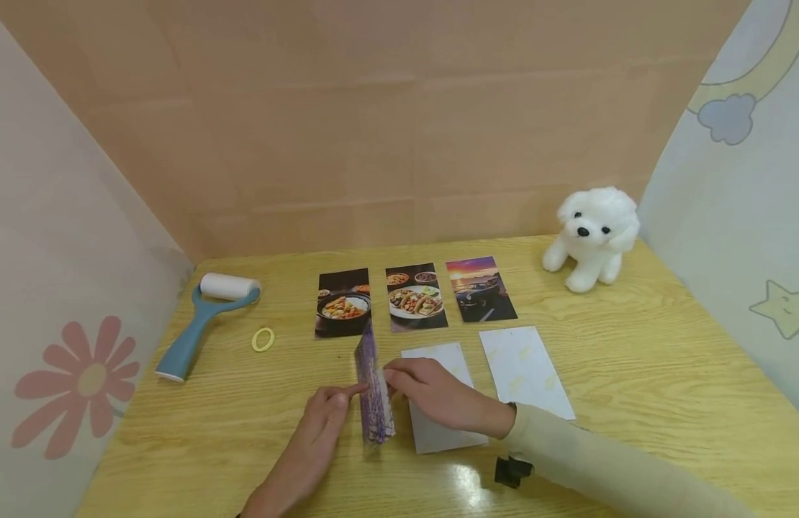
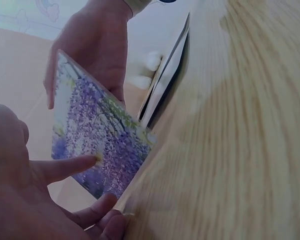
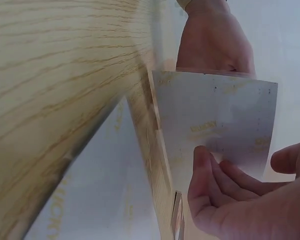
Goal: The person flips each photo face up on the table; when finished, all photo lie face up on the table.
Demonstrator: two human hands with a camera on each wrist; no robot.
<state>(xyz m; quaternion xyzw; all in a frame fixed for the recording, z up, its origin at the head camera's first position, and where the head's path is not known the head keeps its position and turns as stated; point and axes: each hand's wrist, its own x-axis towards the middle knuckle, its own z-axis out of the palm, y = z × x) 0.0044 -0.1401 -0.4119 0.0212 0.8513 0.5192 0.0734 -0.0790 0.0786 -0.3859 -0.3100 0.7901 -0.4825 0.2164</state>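
A photo card of purple wisteria blossom [image 2: 102, 132] stands on edge on the table, between both hands. Its picture side faces the left hand, and its white back [image 3: 215, 120] faces the right. The left hand [image 1: 318, 424] reaches an outstretched index finger against the picture; its lower fingers are by the card's bottom edge in the left wrist view. The right hand [image 1: 445, 392] touches the back with its fingertips, its thumb visible near the card's edge. Beneath the right hand lies a face-down card [image 1: 438, 424], with another white-backed card [image 1: 527, 367] to its right.
Three face-up cards form a back row: a rice dish [image 1: 341, 306], tacks-free tacos [image 1: 415, 298] and a sunset car [image 1: 482, 291]. At left lie a blue-handled lint roller [image 1: 199, 324] and a yellow ring [image 1: 263, 339]. A white plush dog [image 1: 590, 241] sits back right.
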